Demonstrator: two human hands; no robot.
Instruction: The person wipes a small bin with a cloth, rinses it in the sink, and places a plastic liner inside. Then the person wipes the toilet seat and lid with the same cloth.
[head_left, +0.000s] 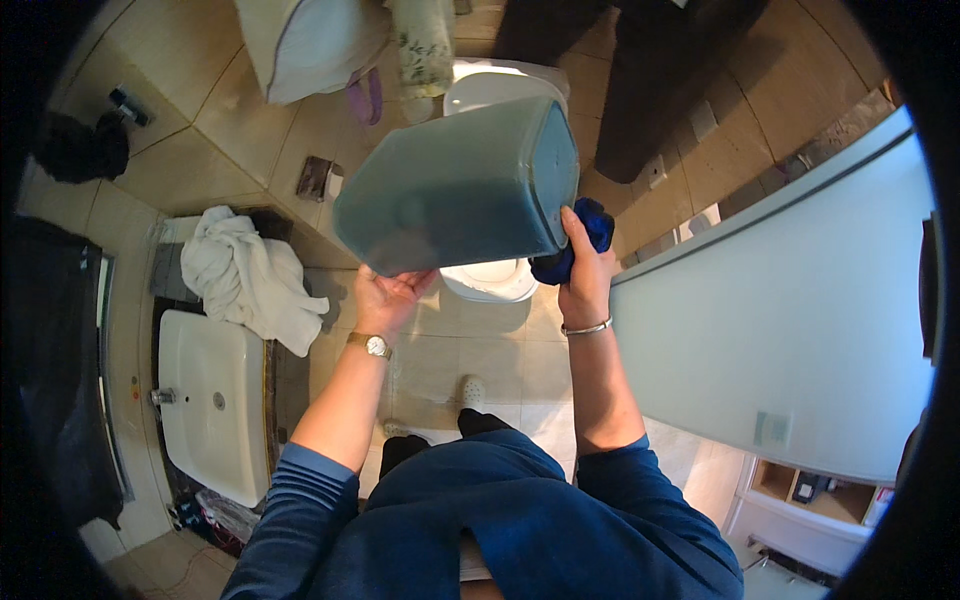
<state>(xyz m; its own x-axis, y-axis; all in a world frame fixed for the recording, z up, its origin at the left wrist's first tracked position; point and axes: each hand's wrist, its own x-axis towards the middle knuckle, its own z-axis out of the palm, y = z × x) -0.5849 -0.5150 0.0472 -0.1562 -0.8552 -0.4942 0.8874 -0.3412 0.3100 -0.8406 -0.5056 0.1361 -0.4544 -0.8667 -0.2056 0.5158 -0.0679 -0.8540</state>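
Observation:
A blue-green plastic bin (442, 187) is held lying on its side in front of me, its base turned to the right. My left hand (390, 300), palm up, supports it from below near the left end. At the other end my right hand (587, 274) grips a dark blue cloth (596, 225), with the thumb against the edge of the bin's base. The bin hides part of my left fingers. Behind and beneath it stands a white toilet (491, 289), mostly covered from sight.
To the left is a white washbasin (217, 405) with a white towel (240, 270) bunched beside it. A frosted glass panel (765, 300) runs along the right. Cloths (424, 45) hang at the far wall. A drawer unit (810, 517) stands at the lower right.

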